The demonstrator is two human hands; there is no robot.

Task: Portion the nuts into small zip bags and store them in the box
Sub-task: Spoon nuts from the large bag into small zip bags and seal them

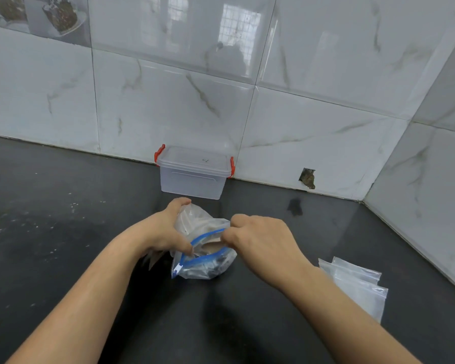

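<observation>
We look down on a dark, glossy stone table (63, 232) that runs back to a wall of white marble-patterned tiles (313, 88). Near the middle of the table we hold a clear plastic zip bag with a blue closure strip (206, 254), its mouth pulled into an open loop; pale contents show dimly inside, too blurred for us to name. Our left hand (166, 232) grips the left side of the bag, the fingers curled round the crumpled plastic and the thumb pressed at the blue strip. Our right hand (260, 240) pinches the right side of the strip, fingers bunched tight on it. At the back edge of the table, touching the wall, stands a small translucent plastic box with a clear lid and red side clips (193, 174), the lid on. Toward the right edge, well apart from the held bag, lies a loose stack of small clear zip bags (357, 285), flat on the table. A broken hole in the wall tile (307, 178) shows right of the box.
</observation>
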